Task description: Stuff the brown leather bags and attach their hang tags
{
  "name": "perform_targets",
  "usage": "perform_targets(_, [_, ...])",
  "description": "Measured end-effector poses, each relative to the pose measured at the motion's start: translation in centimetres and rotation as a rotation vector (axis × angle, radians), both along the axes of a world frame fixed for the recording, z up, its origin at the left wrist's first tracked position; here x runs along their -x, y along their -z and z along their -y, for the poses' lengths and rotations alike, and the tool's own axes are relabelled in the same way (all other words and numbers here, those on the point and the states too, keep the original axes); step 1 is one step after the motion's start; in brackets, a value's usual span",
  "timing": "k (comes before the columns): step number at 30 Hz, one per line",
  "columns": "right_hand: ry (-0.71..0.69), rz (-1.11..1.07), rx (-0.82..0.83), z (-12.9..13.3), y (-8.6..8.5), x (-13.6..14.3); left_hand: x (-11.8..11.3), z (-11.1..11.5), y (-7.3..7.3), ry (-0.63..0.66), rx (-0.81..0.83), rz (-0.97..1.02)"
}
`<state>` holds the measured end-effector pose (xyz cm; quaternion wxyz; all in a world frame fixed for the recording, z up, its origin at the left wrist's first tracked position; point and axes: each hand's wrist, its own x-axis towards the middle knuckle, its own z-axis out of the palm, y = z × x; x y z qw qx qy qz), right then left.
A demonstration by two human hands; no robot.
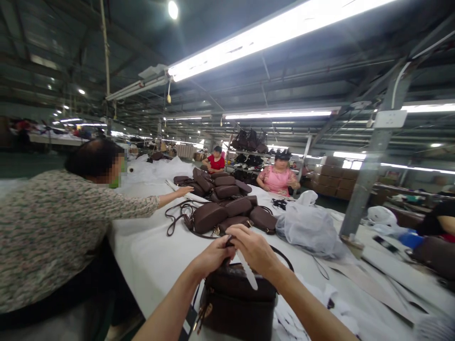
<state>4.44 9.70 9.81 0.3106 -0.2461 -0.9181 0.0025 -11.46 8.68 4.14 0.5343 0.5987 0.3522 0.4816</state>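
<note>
A dark brown handbag (pixel 240 310) stands upright on the table close in front of me, with gold-coloured zip pulls and a tag at its left side. Above its top, my left hand (pixel 215 255) is closed round a dark strap of the bag. My right hand (pixel 254 251) meets it there, fingers bent over the same part of the strap. A white strip (pixel 248 272) hangs down from between the hands, across the bag's top. My fingers hide how the strip and the strap meet.
Several brown bags (pixel 216 213) lie heaped beyond my hands, straps trailing. At left, a person in a floral top (pixel 53 227) reaches toward the heap. Clear plastic (pixel 313 227) lies to the right, near a grey post (pixel 368 175). Two more people are across the white table (pixel 138 246).
</note>
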Motion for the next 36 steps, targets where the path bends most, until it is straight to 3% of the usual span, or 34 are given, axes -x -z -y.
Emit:
perform_targets(3, [0.061, -0.150, 0.000, 0.3, 1.1, -3.0, 0.5, 0.1, 0.0, 0.016, 0.075, 0.022])
perform_targets(6, [0.073, -0.062, -0.044, 0.4, 2.5, -5.5, 0.8, 0.1, -0.1, 0.032, 0.138, 0.041])
perform_targets(11, [-0.124, 0.054, -0.118, 1.2, 4.0, -4.5, 0.8, -0.2, 0.0, 0.051, 0.179, 0.015])
perform_targets(13, [-0.120, 0.004, 0.034, 1.6, 3.7, -3.0, 0.8, -0.1, -0.1, 0.054, 0.182, -0.006])
perform_targets(17, [0.004, -0.231, 0.546, 1.8, 2.1, -0.7, 0.8, 0.5, -0.5, 0.063, 0.162, -0.037])
perform_targets(20, [0.051, -0.328, 0.756, 1.7, 1.0, 0.1, 0.6, 0.9, -1.0, 0.074, 0.125, -0.047])
perform_targets(24, [-0.007, -0.405, 0.888, 1.9, 0.0, 0.5, 0.2, 1.0, -1.5, 0.126, 0.068, -0.039])
perform_targets(29, [-0.028, -0.416, 0.907, 1.7, -0.3, 0.4, 0.3, 1.1, -1.8, 0.188, 0.049, -0.050])
perform_targets(36, [0.046, -0.182, 0.961, 0.2, 0.0, 0.0, 0.1, 0.9, -1.8, 0.198, 0.019, -0.089])
